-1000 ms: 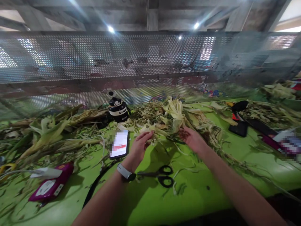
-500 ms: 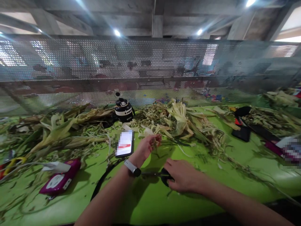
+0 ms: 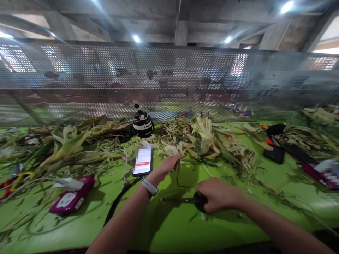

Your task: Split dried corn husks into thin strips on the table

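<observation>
Bright green surface (image 3: 185,231) is spread across the whole view, backed by a perforated metal screen (image 3: 169,77) beyond which a blurred hall is made out under ceiling lights; dried corn husks (image 3: 209,141) are heaped along the far half of the surface, with loose shreds scattered nearer the front. The right hand (image 3: 217,195) is laid on the surface near the front, its grip closed around the black handles of a pair of scissors (image 3: 180,200); the blades are seen lying flat and pointing towards the person's left (whether they are parted cannot be told). The left hand (image 3: 168,165) is stretched forward, apart from the right, with its fingertips (image 3: 179,156) pushed in at the near edge of the corn husks; its grip is seen loosely extended, and whether a strand is pinched in it cannot be told, since the fingertips are lost among the leaves. A pale watch (image 3: 149,186) is worn on the left wrist; just beside the left hand, on its left, a phone (image 3: 143,161) is laid face up with its display lit; a black-and-white container (image 3: 143,124) is stood behind it, near the foot of the screen. A black cable (image 3: 115,210) is run beside the left forearm towards the front edge; further left a magenta device (image 3: 71,199) is set among husk shreds; dark flat objects (image 3: 277,153) are left at the far right.
</observation>
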A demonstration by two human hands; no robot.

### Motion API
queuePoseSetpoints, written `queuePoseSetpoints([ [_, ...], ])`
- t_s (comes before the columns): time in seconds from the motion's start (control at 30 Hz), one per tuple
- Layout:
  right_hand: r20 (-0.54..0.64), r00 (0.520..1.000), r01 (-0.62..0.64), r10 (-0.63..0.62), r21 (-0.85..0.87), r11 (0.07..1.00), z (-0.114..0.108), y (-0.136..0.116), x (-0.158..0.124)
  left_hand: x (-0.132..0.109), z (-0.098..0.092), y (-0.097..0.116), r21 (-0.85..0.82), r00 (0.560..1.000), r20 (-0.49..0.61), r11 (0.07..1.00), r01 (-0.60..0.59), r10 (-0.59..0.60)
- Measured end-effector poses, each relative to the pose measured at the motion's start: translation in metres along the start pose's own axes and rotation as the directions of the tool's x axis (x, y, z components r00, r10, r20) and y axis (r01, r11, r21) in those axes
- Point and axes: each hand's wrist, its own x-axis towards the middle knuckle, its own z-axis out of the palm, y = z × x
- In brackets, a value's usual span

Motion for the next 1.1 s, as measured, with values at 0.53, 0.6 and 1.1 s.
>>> queuePoseSetpoints([
  [0.53, -0.074, 0.959, -0.053, 0.274, 0.901, 0.430, 0.021, 0.059, 0.005, 0.014, 0.001, -0.013, -0.426, 0.998, 0.061, 0.905, -0.002, 0.031],
  [0.6, -0.098, 0.954, -0.037, 0.283, 0.900, 0.435, 0.025, 0.055, 0.008, 0.015, 0.002, -0.014, -0.460, 0.998, 0.055, 0.888, 0.021, 0.005],
  [1.1, -0.217, 0.920, -0.030, 0.326, 0.791, 0.611, 0.034, 0.051, 0.009, 0.013, 0.010, -0.011, -0.577, 0.992, 0.056, 0.807, 0.125, -0.113],
])
